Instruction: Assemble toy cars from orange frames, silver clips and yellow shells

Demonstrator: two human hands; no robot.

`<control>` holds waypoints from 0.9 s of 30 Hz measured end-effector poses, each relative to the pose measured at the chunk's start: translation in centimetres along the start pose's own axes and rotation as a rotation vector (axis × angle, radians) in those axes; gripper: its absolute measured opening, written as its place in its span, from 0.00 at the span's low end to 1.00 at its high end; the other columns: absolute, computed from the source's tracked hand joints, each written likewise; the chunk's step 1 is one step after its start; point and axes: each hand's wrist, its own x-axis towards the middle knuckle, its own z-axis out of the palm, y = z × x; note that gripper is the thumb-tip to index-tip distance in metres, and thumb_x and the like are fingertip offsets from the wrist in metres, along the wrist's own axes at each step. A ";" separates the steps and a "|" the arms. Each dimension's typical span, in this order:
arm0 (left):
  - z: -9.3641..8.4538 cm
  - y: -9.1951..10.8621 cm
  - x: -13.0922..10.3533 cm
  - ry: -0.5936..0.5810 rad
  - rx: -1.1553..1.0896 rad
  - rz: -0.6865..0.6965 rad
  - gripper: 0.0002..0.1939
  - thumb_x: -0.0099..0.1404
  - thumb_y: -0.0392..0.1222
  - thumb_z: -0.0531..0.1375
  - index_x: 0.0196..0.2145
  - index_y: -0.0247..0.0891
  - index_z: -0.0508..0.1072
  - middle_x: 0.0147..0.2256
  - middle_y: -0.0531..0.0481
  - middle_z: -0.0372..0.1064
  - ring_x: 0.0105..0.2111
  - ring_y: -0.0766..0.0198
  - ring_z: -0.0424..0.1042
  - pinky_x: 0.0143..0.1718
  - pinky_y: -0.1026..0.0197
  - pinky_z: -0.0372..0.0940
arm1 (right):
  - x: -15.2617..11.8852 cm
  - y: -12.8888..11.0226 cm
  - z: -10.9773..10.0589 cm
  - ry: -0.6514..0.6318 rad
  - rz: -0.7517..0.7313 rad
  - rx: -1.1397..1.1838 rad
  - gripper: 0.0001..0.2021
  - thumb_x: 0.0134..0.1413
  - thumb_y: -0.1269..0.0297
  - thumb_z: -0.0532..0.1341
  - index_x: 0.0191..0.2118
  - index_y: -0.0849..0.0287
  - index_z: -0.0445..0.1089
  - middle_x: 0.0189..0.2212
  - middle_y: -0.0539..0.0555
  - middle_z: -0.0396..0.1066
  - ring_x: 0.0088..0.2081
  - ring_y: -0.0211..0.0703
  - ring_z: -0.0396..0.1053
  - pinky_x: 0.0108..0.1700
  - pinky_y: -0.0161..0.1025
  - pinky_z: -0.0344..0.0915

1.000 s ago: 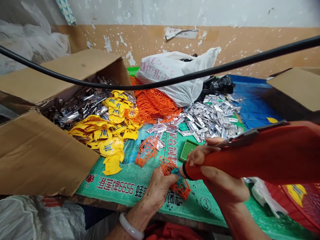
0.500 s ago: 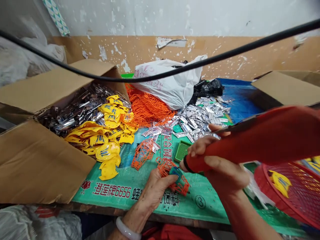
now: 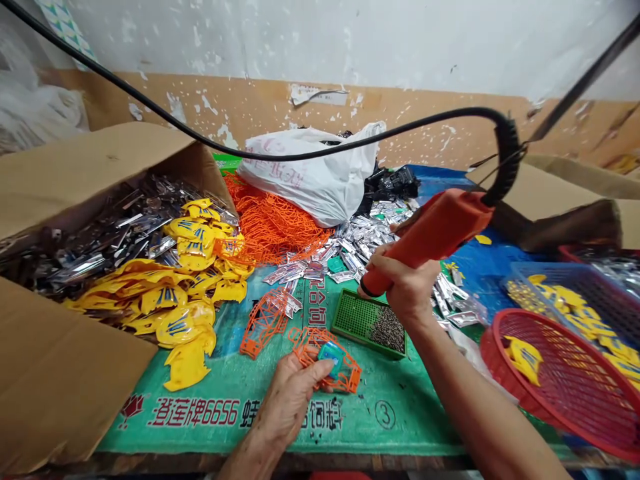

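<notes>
My left hand (image 3: pixel 295 383) pinches an orange lattice frame (image 3: pixel 346 377) with a teal part (image 3: pixel 331 359) set on it, just above the green sheet. In my right hand (image 3: pixel 411 283) is a red electric screwdriver (image 3: pixel 437 227), its lower end over a green tray (image 3: pixel 345 316). Small dark screws (image 3: pixel 388 328) fill the right part of that tray. Another orange frame (image 3: pixel 263 323) lies to the left, with silver pieces on it. The tool's tip is hidden behind my fingers.
A cardboard box (image 3: pixel 75 360) of dark shiny parts and yellow pieces (image 3: pixel 185 320) stands left. Behind lie orange frames (image 3: pixel 280 223), a white bag (image 3: pixel 320 177) and silver parts (image 3: pixel 373 223). A red basket (image 3: pixel 505 387) is at the right. A black cable (image 3: pixel 280 158) hangs across.
The red screwdriver has lifted off the teal part and moved up, away from the orange frame, in my right hand. The screw tray is now in fuller view. My left hand still holds the frame.
</notes>
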 end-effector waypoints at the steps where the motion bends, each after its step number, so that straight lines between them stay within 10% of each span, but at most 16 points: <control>1: 0.0 0.0 0.0 0.004 -0.007 -0.003 0.14 0.48 0.44 0.70 0.28 0.32 0.73 0.26 0.49 0.71 0.25 0.66 0.68 0.26 0.65 0.65 | 0.0 0.3 0.2 0.004 0.005 -0.011 0.08 0.33 0.69 0.68 0.22 0.60 0.68 0.19 0.46 0.67 0.20 0.36 0.64 0.25 0.37 0.64; 27: 0.3 0.4 -0.1 -0.027 -0.047 -0.074 0.14 0.49 0.42 0.69 0.32 0.33 0.73 0.28 0.49 0.72 0.26 0.66 0.69 0.23 0.66 0.63 | 0.0 2.0 1.8 -0.004 0.075 -0.051 0.08 0.31 0.66 0.68 0.20 0.60 0.69 0.19 0.47 0.68 0.20 0.36 0.64 0.25 0.39 0.65</control>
